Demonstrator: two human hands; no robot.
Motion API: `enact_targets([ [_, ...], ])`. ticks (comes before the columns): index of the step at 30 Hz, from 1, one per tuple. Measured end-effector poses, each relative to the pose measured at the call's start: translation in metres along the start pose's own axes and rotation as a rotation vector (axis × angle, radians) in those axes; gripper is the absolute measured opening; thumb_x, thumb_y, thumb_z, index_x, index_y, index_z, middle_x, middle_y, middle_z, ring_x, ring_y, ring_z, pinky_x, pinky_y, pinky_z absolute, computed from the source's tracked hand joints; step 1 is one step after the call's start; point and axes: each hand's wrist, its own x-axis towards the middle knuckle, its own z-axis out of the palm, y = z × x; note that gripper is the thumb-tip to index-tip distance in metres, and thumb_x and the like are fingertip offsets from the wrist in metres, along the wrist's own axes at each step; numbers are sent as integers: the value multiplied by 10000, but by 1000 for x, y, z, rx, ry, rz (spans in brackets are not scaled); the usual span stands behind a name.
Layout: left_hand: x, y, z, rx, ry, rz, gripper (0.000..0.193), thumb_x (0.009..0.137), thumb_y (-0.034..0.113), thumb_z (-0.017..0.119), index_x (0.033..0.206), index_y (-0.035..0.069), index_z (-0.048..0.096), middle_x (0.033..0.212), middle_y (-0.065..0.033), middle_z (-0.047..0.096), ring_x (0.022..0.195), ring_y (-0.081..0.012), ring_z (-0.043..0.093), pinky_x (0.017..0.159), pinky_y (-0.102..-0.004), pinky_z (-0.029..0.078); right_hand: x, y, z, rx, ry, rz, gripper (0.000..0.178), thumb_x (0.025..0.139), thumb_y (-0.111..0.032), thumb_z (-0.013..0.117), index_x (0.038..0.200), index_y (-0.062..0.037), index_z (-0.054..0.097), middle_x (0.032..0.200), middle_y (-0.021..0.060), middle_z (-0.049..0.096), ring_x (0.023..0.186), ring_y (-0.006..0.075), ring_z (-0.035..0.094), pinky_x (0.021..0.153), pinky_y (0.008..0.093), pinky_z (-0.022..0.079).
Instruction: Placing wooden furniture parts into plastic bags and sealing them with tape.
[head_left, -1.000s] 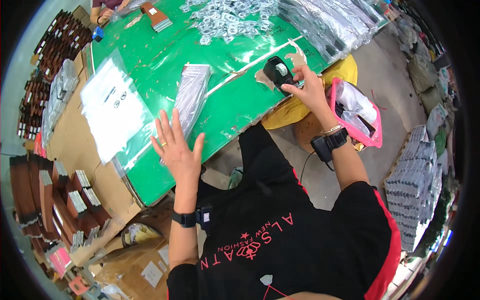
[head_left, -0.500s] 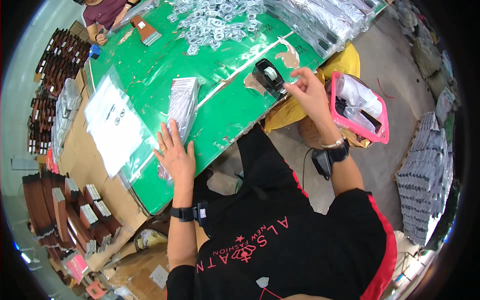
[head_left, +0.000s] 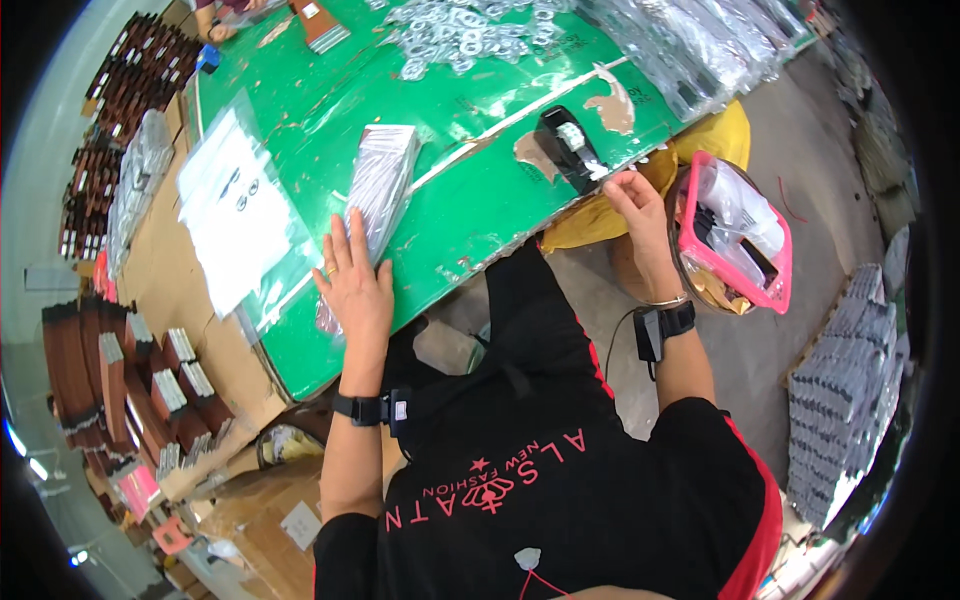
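Observation:
My left hand (head_left: 358, 293) lies with its fingers stretched out over the near end of a long, flat bundle (head_left: 384, 172) wrapped in clear plastic. The bundle rests on the green table (head_left: 470, 215). At the table's near edge, right of the bundle, stands a black tape dispenser (head_left: 566, 142) with a whitish roll in it. The fingertips of my right hand (head_left: 642, 215) are pinched together at the dispenser's cutting end, on the tape. The strip itself hardly shows between them.
White plastic bags (head_left: 235, 220) lie left of the bundle. Clear-wrapped rings (head_left: 470, 35) and long wrapped packs (head_left: 690, 50) cover the far side. A pink basket (head_left: 787, 262) stands at the right. Brown slats (head_left: 135, 385) are stacked at the left, and a person's hand (head_left: 222, 32) shows far left.
My right hand has moved down from above the dispenser, its fingers closing at the cutting end. The left hand stays on the bundle. The whole view has shifted slightly.

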Motion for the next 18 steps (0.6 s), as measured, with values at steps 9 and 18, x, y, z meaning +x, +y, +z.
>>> enact_targets([
  [9,4,15,-2,94,63,-26,877,811,243,786,1560,261,330,1643,-76,286,1472,-368,331,1140,-696,218,12,15,-3,-220,62,-173,145,954,-144,695,887,-44,614,766,-74,564,670,6,479,591,187,357],
  [18,15,15,20,-19,305,53,552,813,211,775,1283,73,519,1497,-117,472,1306,-393,496,1101,-476,387,11,38,-6,-823,125,-260,225,896,-220,722,843,-19,636,707,98,657,662,186,653,624,321,487],
])
